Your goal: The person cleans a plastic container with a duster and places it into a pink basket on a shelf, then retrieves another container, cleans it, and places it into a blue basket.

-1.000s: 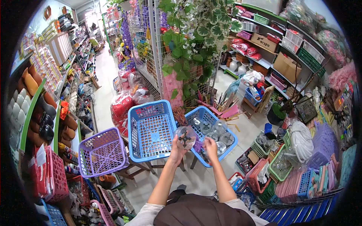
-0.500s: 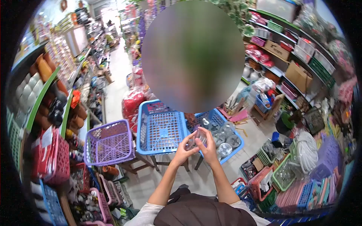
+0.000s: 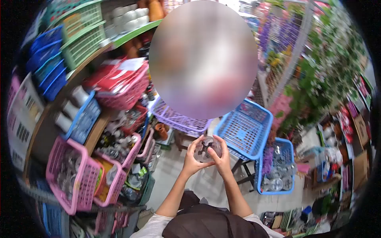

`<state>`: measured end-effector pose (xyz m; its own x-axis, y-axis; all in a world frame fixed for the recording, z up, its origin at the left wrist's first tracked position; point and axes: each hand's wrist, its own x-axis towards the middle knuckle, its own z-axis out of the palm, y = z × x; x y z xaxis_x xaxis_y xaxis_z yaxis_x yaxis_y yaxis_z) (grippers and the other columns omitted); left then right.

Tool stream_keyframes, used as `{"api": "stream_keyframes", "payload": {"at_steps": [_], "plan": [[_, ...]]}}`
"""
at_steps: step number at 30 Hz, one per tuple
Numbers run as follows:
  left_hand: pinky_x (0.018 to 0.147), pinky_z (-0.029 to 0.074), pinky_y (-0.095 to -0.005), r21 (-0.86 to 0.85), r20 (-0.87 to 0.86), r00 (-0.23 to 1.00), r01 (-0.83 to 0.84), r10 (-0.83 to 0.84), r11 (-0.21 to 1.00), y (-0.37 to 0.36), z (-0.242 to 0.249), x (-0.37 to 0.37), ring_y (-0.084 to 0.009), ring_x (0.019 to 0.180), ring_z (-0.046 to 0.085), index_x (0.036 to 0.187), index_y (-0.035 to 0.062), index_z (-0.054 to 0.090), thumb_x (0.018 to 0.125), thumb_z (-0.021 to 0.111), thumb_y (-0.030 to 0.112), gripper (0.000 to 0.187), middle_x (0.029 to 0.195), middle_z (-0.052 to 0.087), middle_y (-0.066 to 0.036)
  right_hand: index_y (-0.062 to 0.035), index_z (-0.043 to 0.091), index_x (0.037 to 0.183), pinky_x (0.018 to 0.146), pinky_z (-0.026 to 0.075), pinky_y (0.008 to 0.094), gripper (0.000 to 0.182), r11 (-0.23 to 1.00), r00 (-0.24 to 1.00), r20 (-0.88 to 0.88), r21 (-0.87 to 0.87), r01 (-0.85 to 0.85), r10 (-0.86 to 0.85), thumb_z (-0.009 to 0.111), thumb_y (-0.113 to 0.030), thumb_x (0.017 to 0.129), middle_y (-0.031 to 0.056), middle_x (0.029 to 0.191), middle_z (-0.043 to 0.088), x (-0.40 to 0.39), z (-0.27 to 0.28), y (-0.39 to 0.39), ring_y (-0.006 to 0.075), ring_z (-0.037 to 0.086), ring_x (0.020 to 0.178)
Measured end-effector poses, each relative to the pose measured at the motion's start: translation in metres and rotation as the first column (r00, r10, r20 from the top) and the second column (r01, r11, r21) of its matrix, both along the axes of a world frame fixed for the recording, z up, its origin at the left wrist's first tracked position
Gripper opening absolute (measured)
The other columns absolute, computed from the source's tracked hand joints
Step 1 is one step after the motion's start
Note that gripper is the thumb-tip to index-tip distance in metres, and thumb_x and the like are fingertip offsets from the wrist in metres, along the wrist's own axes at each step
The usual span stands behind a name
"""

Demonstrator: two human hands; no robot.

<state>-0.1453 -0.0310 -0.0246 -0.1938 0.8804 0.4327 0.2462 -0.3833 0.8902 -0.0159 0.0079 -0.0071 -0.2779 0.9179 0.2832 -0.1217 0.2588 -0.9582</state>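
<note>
My left hand (image 3: 192, 162) and my right hand (image 3: 222, 162) are wrapped around a clear round glass jar (image 3: 206, 148) with a dark pattern showing on it. Both thumbs press its near side while the fingers curve round the edges. Just beyond it, to the right, a blue plastic basket (image 3: 247, 135) rests on a dark stool. Further right, a second blue basket (image 3: 259, 180) holds several clear glass pieces (image 3: 276, 183). A purple basket (image 3: 182, 121) stands ahead of my hands, partly hidden by the blurred circle.
On my left, shelves carry pink baskets (image 3: 85, 184) of small goods, green crates (image 3: 83, 45) and red packets (image 3: 115, 75). Hanging greenery (image 3: 317, 79) fills the right. Pale tiled floor (image 3: 198, 184) lies below my hands. A blurred circle covers the upper middle.
My view has turned left, so the baskets now sit further right and the left shelves fill more of it. The jar stays in both hands, now showing its dark pattern.
</note>
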Motion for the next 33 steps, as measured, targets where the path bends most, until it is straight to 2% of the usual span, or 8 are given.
{"api": "stream_keyframes", "payload": {"at_steps": [3, 5, 9, 11, 18, 20, 29, 33], "plan": [[0.095, 0.039, -0.0353, -0.005, -0.019, 0.979, -0.204, 0.204, 0.979, -0.033, 0.01, -0.037, -0.0209, 0.115, 0.048, 0.132, 0.0037, 0.038, 0.05, 0.087, 0.023, 0.098, 0.126, 0.049, -0.011, -0.0017, 0.046, 0.124, 0.093, 0.038, 0.0327, 0.055, 0.981, 0.981, -0.057, -0.047, -0.186, 0.183, 0.067, -0.023, 0.078, 0.0123, 0.116, 0.048, -0.045, 0.004, -0.012, 0.0223, 0.049, 0.108], [0.093, 0.04, -0.0363, 0.017, -0.074, 0.933, -0.351, 0.351, 0.936, -0.056, 0.023, -0.06, -0.0233, 0.112, 0.049, 0.131, 0.0041, 0.039, 0.049, 0.087, 0.026, 0.098, 0.125, 0.05, -0.011, -0.0024, 0.044, 0.127, 0.091, 0.039, 0.0323, 0.057, 0.973, 0.975, 0.022, 0.073, -0.221, 0.22, 0.067, -0.021, 0.078, 0.0116, 0.114, 0.048, -0.075, 0.007, -0.021, 0.0216, 0.05, 0.106], [0.093, 0.039, -0.0383, 0.159, -0.298, 0.746, -0.576, 0.595, 0.802, -0.104, 0.051, -0.102, -0.027, 0.107, 0.048, 0.128, 0.0058, 0.043, 0.047, 0.086, 0.028, 0.095, 0.123, 0.052, -0.009, -0.0048, 0.048, 0.126, 0.071, 0.041, 0.0255, 0.055, 0.939, 0.962, 0.132, 0.221, -0.265, 0.24, 0.069, -0.018, 0.077, 0.0051, 0.093, 0.046, -0.128, 0.027, -0.052, 0.0137, 0.048, 0.083], [0.092, 0.037, -0.0384, 0.192, -0.403, 0.654, -0.624, 0.64, 0.758, -0.13, 0.06, -0.121, -0.027, 0.106, 0.047, 0.129, 0.006, 0.042, 0.047, 0.085, 0.034, 0.097, 0.123, 0.052, -0.008, -0.0043, 0.052, 0.123, 0.057, 0.033, 0.0201, 0.049, 0.93, 0.938, 0.067, 0.123, -0.346, 0.34, 0.067, -0.015, 0.078, 0.0004, 0.083, 0.041, -0.153, 0.035, -0.069, 0.0078, 0.041, 0.07], [0.092, 0.036, -0.0384, 0.229, -0.42, 0.477, -0.768, 0.772, 0.598, -0.232, 0.082, -0.17, -0.0274, 0.109, 0.047, 0.129, 0.0057, 0.042, 0.046, 0.085, 0.024, 0.095, 0.127, 0.049, -0.009, 0.0035, 0.053, 0.12, 0.072, 0.034, 0.0188, 0.041, 0.796, 0.801, 0.029, 0.101, -0.597, 0.598, 0.06, -0.012, 0.083, 0.0013, 0.089, 0.043, -0.231, 0.056, -0.143, 0.009, 0.044, 0.081], [0.092, 0.036, -0.0382, 0.26, -0.411, 0.422, -0.795, 0.808, 0.548, -0.259, 0.084, -0.179, -0.0269, 0.11, 0.048, 0.129, 0.0052, 0.042, 0.046, 0.085, 0.024, 0.095, 0.127, 0.049, -0.009, -0.0017, 0.057, 0.118, 0.057, 0.034, 0.0201, 0.039, 0.791, 0.811, -0.06, 0.269, -0.549, 0.583, 0.061, -0.012, 0.081, 0.0019, 0.086, 0.045, -0.253, 0.056, -0.171, 0.0083, 0.041, 0.071], [0.091, 0.034, -0.0392, 0.341, -0.351, 0.145, -0.9, 0.925, 0.27, -0.368, 0.084, -0.185, -0.0271, 0.117, 0.048, 0.127, 0.0042, 0.043, 0.049, 0.084, 0.026, 0.091, 0.128, 0.049, -0.012, 0.003, 0.058, 0.113, 0.065, 0.037, 0.0252, 0.037, 0.637, 0.691, -0.062, 0.452, -0.624, 0.72, 0.057, -0.009, 0.078, 0.0071, 0.08, 0.048, -0.3, 0.068, -0.275, 0.0159, 0.046, 0.072], [0.091, 0.036, -0.0398, 0.399, -0.265, 0.152, -0.882, 0.952, 0.251, -0.382, 0.092, -0.189, -0.028, 0.117, 0.047, 0.127, 0.0037, 0.042, 0.051, 0.084, 0.023, 0.089, 0.129, 0.048, -0.014, 0.0074, 0.058, 0.11, 0.071, 0.043, 0.0299, 0.039, 0.545, 0.662, -0.025, 0.591, -0.595, 0.749, 0.056, -0.007, 0.073, 0.0152, 0.088, 0.056, -0.308, 0.086, -0.293, 0.0231, 0.054, 0.077]]}}
